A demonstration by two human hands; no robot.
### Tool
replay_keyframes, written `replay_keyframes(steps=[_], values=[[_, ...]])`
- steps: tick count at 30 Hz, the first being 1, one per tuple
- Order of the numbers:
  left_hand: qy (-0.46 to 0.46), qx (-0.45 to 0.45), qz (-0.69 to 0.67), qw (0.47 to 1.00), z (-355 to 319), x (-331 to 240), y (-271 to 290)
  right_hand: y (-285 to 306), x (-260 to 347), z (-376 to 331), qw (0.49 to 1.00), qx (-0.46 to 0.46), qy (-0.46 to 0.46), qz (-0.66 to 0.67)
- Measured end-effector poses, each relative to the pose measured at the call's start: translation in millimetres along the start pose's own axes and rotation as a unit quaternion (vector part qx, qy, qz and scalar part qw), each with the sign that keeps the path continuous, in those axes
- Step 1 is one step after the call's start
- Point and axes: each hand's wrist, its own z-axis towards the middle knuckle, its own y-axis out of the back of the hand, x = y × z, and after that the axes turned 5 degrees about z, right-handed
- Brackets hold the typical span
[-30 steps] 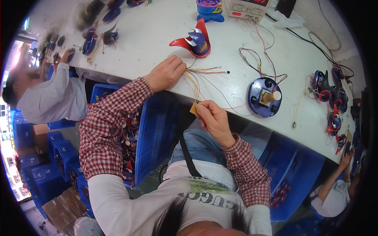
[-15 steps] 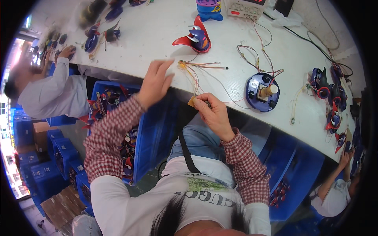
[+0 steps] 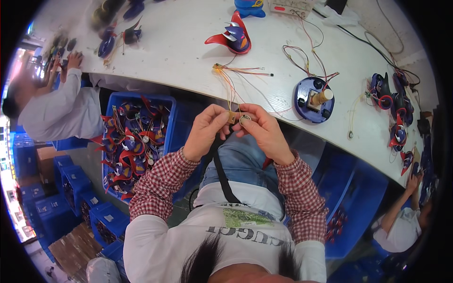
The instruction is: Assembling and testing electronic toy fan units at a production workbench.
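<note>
My left hand (image 3: 207,128) pinches a small yellowish-brown square piece (image 3: 231,117) just off the table's near edge. Close beside it, my right hand (image 3: 264,129) is closed on a small round disc (image 3: 244,119), held between thumb and fingers. Thin wires run up from these pieces to a wire bundle (image 3: 219,68) lying on the table. Beyond the bundle sits a purple toy part with red wings and silvery horns (image 3: 237,40). To the right is a round purple base (image 3: 302,96) with a gold-coloured cylinder (image 3: 324,95) on it, wired at its top.
A blue bin (image 3: 173,111) full of winged toy parts stands below left. Several similar parts (image 3: 400,108) lie at the table's right. A white power unit (image 3: 289,7) and a blue tub (image 3: 250,8) stand at the back. Co-workers sit left (image 3: 66,106) and right (image 3: 401,231).
My left hand has come down from above the table and taken the square piece, which my right hand was holding. My right hand now shows the round disc.
</note>
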Motion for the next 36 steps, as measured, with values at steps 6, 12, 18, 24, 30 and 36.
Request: replay_keyframes(steps=[6, 12, 18, 24, 30, 36], values=[[0.017, -0.01, -0.023, 1.0, -3.0, 3.6, -0.5, 3.0, -0.9, -1.8, 0.995, 0.007, -0.003, -0.099], [0.001, -0.05, 0.019, 0.999, -2.9, 7.7, 0.8, 2.4, -5.2, 0.0, 0.997, -0.011, -0.026, -0.078], [-0.009, -0.062, 0.044, 0.997, -0.9, 9.7, 1.0, -2.9, -13.6, -2.8, 0.998, -0.062, -0.004, -0.029], [-0.009, -0.065, 0.047, 0.997, -1.5, 14.4, 1.8, 0.1, -17.9, -5.3, 0.996, -0.084, -0.007, -0.025], [-0.006, -0.062, 0.045, 0.997, -1.0, 20.5, 1.5, 3.6, -20.5, -8.1, 0.996, -0.079, -0.021, -0.033], [0.003, -0.054, 0.049, 0.997, -1.0, 25.8, 2.4, 6.9, -23.4, -8.5, 0.992, -0.066, -0.005, -0.106]])
